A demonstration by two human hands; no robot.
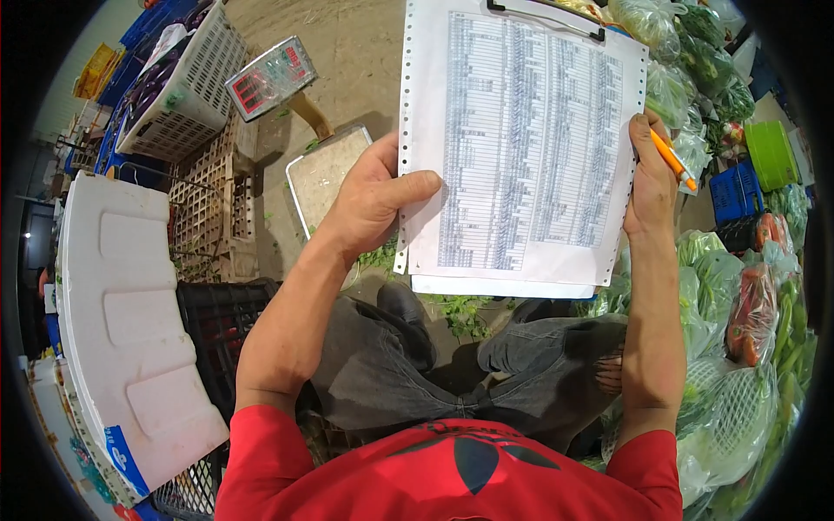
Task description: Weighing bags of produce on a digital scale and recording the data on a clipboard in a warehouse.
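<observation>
A clipboard (521,148) with printed table sheets, punched along both edges, is held up in front of me. A black clip crosses its far end. My left hand (380,193) grips its left edge, thumb lying on the top sheet and fingers hidden behind. On the opposite edge my right hand (650,187) is closed round the board. An orange pen (672,160) sticks out of that same hand, slanting down to the right. Beneath the top sheets a further white edge shows at the near end.
A platform scale (326,174) with a lit display (273,78) stands beyond my left hand. At left are a white crate (193,87) of eggplants, a wooden pallet (213,195) and a white foam lid (139,321). Bagged vegetables (708,304), a blue basket (737,193) and a green tub (771,154) line the right.
</observation>
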